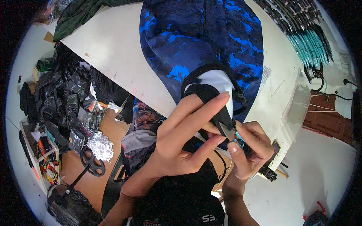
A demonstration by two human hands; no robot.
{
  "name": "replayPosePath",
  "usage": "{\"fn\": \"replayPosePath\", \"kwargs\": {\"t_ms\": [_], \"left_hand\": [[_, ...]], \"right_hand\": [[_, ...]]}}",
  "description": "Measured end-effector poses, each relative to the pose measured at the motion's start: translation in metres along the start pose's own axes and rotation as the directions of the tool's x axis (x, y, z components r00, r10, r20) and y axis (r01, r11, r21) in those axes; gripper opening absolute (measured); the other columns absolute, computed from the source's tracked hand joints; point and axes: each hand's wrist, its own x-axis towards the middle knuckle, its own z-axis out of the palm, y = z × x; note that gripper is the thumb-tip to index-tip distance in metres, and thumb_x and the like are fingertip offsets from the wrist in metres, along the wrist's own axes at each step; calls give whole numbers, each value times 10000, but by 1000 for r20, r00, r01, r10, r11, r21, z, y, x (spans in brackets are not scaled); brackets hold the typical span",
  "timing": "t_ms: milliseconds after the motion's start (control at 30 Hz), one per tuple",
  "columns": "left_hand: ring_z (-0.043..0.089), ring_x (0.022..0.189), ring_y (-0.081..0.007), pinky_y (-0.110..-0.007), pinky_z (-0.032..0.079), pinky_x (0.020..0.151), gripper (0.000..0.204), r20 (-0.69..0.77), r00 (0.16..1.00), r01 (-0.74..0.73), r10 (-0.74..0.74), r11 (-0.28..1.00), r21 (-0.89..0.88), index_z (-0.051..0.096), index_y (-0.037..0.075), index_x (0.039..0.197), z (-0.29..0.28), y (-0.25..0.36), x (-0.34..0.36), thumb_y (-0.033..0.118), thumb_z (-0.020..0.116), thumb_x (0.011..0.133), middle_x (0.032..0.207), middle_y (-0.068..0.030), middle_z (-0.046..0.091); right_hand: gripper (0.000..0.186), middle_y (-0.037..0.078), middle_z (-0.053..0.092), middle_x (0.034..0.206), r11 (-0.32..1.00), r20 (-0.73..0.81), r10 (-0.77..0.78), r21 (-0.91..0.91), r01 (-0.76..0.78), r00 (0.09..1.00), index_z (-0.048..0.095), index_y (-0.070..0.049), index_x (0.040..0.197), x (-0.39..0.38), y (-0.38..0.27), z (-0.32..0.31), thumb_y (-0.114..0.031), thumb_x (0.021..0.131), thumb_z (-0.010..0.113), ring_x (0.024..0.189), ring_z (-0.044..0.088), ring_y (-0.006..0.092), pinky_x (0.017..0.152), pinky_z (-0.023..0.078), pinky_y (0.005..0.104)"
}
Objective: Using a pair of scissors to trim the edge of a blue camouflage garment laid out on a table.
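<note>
A blue camouflage garment [200, 41] is spread on the white table in front of me. Its near end narrows to an opening with black edging and white lining [220, 80]. My left hand [184, 141] is closed on the black edging, thumb bent inward and two fingers lying along the cloth. Close beside it, my right hand [250, 148] pinches a small bladed tool [227, 132] with a grey pointed blade and a light blue part. The blade lies against the black edging, near my left thumb. My right fingers hide most of the tool's handle.
The white table [109, 49] reaches to both sides, with dark green cloth [79, 17] at its far left. Stacked packaged goods [309, 41] stand far right. On the left are black plastic bags [71, 90], crumpled foil [101, 146] and a wheel-shaped stand [92, 161].
</note>
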Motion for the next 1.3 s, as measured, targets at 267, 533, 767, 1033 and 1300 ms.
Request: {"fn": "replayPosePath", "kwargs": {"t_ms": [267, 533, 767, 1033, 1300], "left_hand": [[562, 757, -192, -258, 468, 655, 587, -43, 999, 31, -32, 999, -31, 521, -97, 1188, 2, 1, -2, -105, 669, 620, 906, -137, 576], [568, 708, -167, -237, 478, 599, 588, 26, 1000, 14, -13, 999, -46, 516, -83, 1205, 0, 1, 0, -115, 656, 634, 950, -143, 546], [570, 675, -154, -236, 484, 564, 591, 66, 998, 0, 3, 999, -32, 515, -77, 1211, 2, 1, 0, -120, 652, 638, 942, -133, 516], [573, 676, -149, -236, 485, 561, 587, 82, 997, 17, -15, 1000, -23, 521, -65, 1211, 1, 4, 0, -121, 650, 641, 957, -132, 508], [543, 1039, -222, -302, 429, 859, 678, 140, 990, -28, 15, 995, 96, 432, -98, 1255, -1, -1, -2, -33, 744, 657, 911, -159, 649]], "right_hand": [[354, 114, 625, 740, 1000, -17, -19, -15, 18, 1000, 691, 7, 954, 0, -1, -1, -32, 606, 744, 627, 588, 148, 581, 442, 225], [365, 109, 628, 752, 999, -7, -30, -15, 30, 1000, 689, 2, 966, 0, 1, 1, -49, 609, 748, 629, 592, 150, 580, 454, 229], [367, 117, 635, 768, 999, -11, -39, -35, 39, 999, 689, 5, 961, 1, 1, 0, -64, 607, 759, 653, 608, 158, 605, 472, 240], [355, 132, 640, 764, 997, -35, -74, -14, 73, 997, 691, 8, 949, -1, 3, 0, -48, 606, 764, 647, 605, 158, 594, 455, 228], [342, 128, 641, 761, 996, -36, -86, -39, 85, 996, 693, 0, 951, 0, 1, -2, -47, 618, 759, 641, 602, 157, 594, 453, 227]]}}
